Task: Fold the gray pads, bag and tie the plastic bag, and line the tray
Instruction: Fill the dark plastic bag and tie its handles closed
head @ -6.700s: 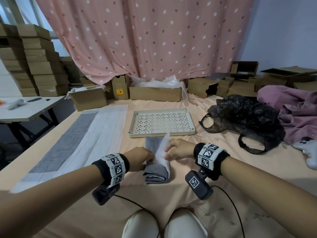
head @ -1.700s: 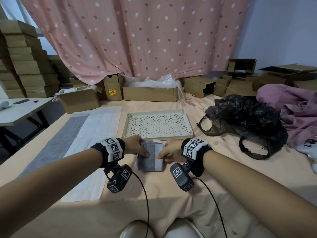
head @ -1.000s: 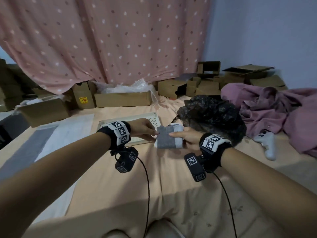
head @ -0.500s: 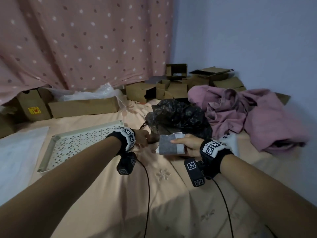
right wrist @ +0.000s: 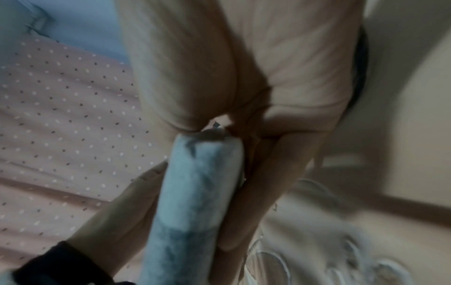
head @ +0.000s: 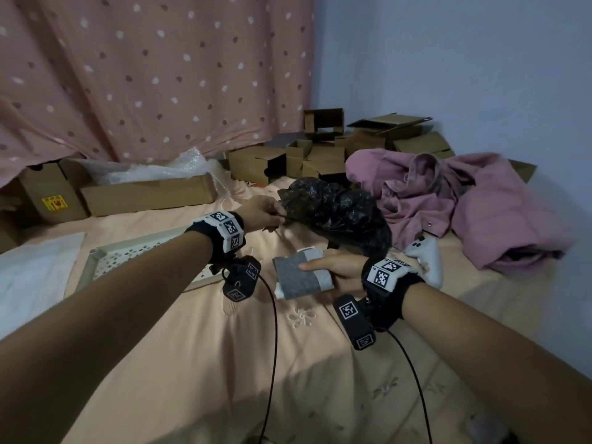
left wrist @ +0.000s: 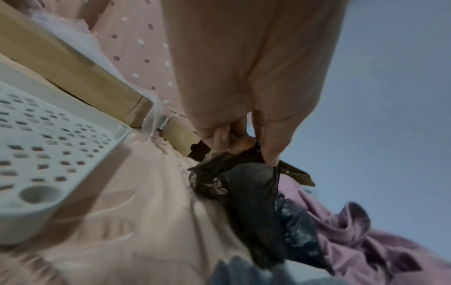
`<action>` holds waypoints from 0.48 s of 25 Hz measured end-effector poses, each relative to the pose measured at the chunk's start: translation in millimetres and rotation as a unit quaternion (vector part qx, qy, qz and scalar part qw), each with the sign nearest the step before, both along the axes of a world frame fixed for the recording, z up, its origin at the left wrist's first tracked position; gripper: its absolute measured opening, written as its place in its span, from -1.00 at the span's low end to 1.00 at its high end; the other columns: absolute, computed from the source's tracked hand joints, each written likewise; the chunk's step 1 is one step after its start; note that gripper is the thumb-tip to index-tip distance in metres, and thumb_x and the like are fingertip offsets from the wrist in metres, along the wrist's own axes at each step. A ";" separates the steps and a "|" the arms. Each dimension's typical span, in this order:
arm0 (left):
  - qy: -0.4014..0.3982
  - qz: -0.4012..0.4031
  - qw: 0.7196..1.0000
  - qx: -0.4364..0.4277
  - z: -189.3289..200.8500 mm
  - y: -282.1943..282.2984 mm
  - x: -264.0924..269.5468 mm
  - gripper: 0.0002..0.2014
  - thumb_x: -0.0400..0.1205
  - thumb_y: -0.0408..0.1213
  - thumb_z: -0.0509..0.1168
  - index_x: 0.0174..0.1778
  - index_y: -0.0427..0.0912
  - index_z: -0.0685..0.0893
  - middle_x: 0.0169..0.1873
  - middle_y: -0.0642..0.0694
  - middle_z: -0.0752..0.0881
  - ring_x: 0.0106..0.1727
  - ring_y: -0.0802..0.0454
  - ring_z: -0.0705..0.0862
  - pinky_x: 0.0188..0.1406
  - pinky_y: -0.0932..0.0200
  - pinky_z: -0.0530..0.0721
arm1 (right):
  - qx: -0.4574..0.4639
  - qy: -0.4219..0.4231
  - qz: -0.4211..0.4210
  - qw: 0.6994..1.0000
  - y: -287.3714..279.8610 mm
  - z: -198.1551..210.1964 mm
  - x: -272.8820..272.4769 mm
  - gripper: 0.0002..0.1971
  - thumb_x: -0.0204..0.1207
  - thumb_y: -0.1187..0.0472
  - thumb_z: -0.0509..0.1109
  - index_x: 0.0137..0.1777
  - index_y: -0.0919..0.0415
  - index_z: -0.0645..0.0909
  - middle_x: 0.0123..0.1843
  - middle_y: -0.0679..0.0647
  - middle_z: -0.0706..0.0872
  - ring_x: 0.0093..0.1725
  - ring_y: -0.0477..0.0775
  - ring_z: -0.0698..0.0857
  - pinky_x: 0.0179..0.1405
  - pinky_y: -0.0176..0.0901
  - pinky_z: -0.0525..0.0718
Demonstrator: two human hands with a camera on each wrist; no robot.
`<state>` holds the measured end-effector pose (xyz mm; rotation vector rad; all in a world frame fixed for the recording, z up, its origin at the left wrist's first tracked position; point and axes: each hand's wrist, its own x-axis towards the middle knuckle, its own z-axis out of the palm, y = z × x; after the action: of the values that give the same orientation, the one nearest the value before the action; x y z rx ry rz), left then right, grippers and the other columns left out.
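1. The left hand [head: 262, 213] reaches forward over the bed [head: 198, 363] and pinches the near edge of the black plastic bag [head: 336, 213]. In the left wrist view the thumb and fingertips [left wrist: 269, 154] are closed together on a gathered fold of the bag's [left wrist: 256, 192] thin film.
2. The right hand [head: 339, 270] holds the folded gray pad [head: 298, 278] just above the bedsheet, with the thumb lying across the top face and the other fingers underneath. In the right wrist view the pad [right wrist: 195, 192] is seen edge-on as a thick folded bundle clamped between thumb and fingers [right wrist: 258, 192].
3. The pad shows a gray face with a white strip along the side nearest the palm. It sits just in front of the black bag, near it but not touching.
4. The perforated white tray [head: 128, 257] lies on the bed to the left, partly hidden behind the left forearm; its raised corner [left wrist: 117, 135] shows in the left wrist view.
5. A flat white sheet [head: 32, 270] lies at the far left edge of the bed, beside the tray.
6. A crumpled mauve garment [head: 464, 203] is heaped to the right of the bag, and a white game controller [head: 426, 254] rests just beyond the right wrist.
7. Cardboard boxes [head: 288, 161] stand along the polka-dot pink curtain [head: 144, 75].
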<state>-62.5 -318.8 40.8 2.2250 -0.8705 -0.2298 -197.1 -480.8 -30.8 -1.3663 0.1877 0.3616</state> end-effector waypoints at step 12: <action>0.049 -0.038 0.982 -0.179 87.0 51.5 -52.4 -0.85 0.58 -0.57 0.30 -0.21 -0.26 0.67 -0.58 0.06 0.74 -0.53 0.24 0.69 -0.48 0.40 0.68 | 0.067 -0.025 -0.154 0.985 19.6 33.6 7.9 -0.88 0.60 0.26 0.31 0.06 0.26 0.62 -0.11 0.16 0.75 -0.18 0.04 0.72 -0.45 -0.28 0.73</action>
<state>-114.9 -267.3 127.8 1.8342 -0.8701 -0.1985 -189.2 -461.2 2.8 -1.1892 0.3229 0.0795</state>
